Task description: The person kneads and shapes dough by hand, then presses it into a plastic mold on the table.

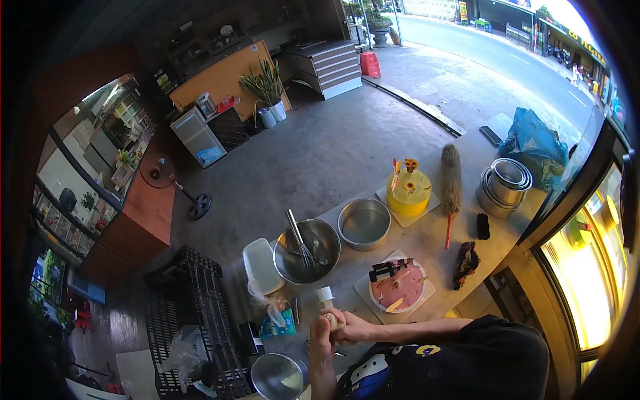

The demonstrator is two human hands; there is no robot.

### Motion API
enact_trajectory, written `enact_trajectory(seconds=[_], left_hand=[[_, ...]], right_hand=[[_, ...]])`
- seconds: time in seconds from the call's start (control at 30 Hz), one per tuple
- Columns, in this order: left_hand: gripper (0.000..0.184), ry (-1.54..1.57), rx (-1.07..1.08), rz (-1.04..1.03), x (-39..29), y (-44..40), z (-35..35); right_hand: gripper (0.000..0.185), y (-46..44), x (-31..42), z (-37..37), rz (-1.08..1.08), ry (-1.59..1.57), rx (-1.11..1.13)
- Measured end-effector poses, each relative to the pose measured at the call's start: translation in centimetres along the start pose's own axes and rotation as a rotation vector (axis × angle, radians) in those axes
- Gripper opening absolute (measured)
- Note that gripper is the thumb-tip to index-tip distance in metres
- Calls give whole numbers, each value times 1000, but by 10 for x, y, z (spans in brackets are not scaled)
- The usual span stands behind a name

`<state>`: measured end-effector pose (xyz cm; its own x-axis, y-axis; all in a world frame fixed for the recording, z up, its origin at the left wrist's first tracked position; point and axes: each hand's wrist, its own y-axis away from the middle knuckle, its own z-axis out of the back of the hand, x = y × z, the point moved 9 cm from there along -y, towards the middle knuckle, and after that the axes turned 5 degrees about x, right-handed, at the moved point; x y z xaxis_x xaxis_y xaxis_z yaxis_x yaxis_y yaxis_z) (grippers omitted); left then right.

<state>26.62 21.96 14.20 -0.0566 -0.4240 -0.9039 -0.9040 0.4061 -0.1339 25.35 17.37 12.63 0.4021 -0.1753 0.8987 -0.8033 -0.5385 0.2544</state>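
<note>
My left hand [321, 339] and my right hand [353, 328] are closed together at the table's near side. Between them is something small and pale, mostly hidden by the fingers, and I cannot make out what it is. Just beyond the fingertips is a white-capped cylinder [325, 295]; whether it touches the hands I cannot tell. To the right, a pink cake [400, 288] with dark pieces and a pale yellow piece on top sits on a white board [427, 293]. A steel bowl [280, 250] holding a whisk [301, 243] stands beyond the hands.
A round cake tin [364, 225], a yellow cake [409, 193], a duster [451, 183], nested tins [505, 185] and a blue plastic bag [533, 143] stand along the table. At left are a white plastic tub [261, 267], a metal bowl [277, 377] and a black crate [193, 320].
</note>
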Motion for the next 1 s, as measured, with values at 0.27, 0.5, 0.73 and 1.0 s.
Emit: enact_trajectory(seconds=[0.27, 0.5, 0.73, 1.0], left_hand=[[32, -257, -84, -88, -16, 3, -16], [26, -369, -286, -123, -26, 5, 2], [18, -876, -196, -268, -58, -2, -16], [24, -1001, -217, -270, -64, -4, -30]], right_hand=[[7, -1, -7, 7, 108, 179, -89], [11, -3, 15, 12, 312, -40, -183], [19, -20, -23, 5, -24, -11, 9], [26, -12, -1, 16, 137, 153, -71]])
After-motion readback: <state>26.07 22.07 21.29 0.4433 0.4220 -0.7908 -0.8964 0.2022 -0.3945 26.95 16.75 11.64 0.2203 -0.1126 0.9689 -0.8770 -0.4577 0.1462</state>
